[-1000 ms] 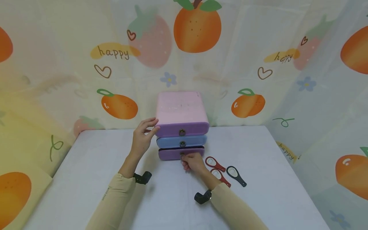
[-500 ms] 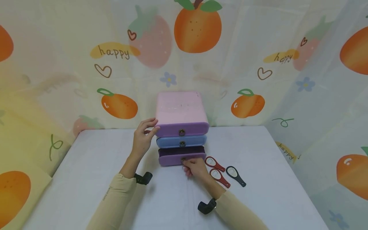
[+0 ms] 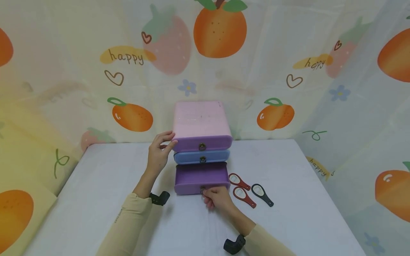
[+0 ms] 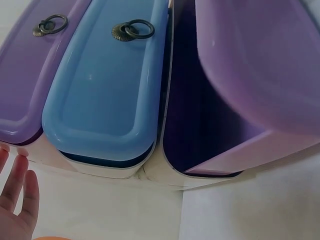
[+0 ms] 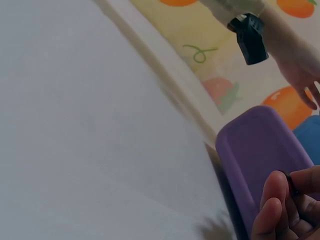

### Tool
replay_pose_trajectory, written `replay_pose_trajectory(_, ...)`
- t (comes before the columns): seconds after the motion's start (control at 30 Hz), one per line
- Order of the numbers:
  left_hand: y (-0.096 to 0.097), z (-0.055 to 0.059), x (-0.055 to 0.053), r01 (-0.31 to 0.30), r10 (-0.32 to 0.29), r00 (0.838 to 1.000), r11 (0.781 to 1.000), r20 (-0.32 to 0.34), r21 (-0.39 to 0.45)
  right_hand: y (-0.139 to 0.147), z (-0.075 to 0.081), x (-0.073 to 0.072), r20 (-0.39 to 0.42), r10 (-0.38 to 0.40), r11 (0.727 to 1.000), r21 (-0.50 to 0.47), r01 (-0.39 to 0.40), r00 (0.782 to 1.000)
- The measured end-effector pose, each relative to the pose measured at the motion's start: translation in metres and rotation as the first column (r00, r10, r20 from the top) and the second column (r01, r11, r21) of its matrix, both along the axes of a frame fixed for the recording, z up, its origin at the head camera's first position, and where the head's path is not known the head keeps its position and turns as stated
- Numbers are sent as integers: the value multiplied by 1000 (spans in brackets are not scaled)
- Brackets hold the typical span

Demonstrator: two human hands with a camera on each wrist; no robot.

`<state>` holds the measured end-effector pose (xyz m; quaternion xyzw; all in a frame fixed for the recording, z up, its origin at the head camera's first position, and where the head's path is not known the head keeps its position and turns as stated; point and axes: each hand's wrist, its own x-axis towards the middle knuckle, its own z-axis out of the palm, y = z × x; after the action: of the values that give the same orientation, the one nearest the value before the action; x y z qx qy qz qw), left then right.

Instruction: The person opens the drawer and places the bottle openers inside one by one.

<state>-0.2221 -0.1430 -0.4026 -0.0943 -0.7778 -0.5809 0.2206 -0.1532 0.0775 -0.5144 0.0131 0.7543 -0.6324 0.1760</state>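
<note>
A small three-drawer cabinet with a pink top [image 3: 201, 119] stands at the back of the table. Its bottom purple drawer [image 3: 189, 189] is pulled well out, and the inside that shows holds nothing. My right hand [image 3: 219, 199] pinches that drawer's ring pull [image 5: 288, 182] between thumb and finger. My left hand [image 3: 157, 156] rests its extended fingertips against the cabinet's upper left side. Above, the blue middle drawer [image 4: 107, 85] and the purple top drawer [image 3: 185, 145] are closed, their metal rings hanging free.
Right of the drawer lie two red magnifying glasses, a front one [image 3: 249, 202] and a rear one [image 3: 245, 185], and a dark one [image 3: 267, 201]. The white table [image 3: 304, 220] meets a fruit-printed cloth [image 3: 275, 71] behind the cabinet.
The bottom drawer has slid out toward me from nearly closed, my right hand drawing back with its ring. My left hand has stayed on the cabinet's side.
</note>
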Motion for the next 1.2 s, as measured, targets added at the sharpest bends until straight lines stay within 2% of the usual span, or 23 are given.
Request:
replay_pose_trajectory(0.3,1,0,0,-8,8,1000,1000,-7,-9,6,-3,22,-5,31,999,-15,-31,1000)
replay_pose_trajectory(0.63,1,-1,1,1,0,1000,1000,-29,11,8,-16,35,27,67,996,-57,-65,997)
replay_pose_trajectory(0.93,0,-3,-1,-2,2,1000,1000,-27,22,8,-13,42,29,62,995,-81,-59,998)
replay_pose_trajectory(1.07,0,-3,0,-2,3,1000,1000,-21,23,10,-14,42,30,106,992,-76,-103,994)
replay_pose_trajectory(1.2,0,-2,0,4,-4,1000,1000,-19,30,19,-13,39,11,183,983,-19,-183,983)
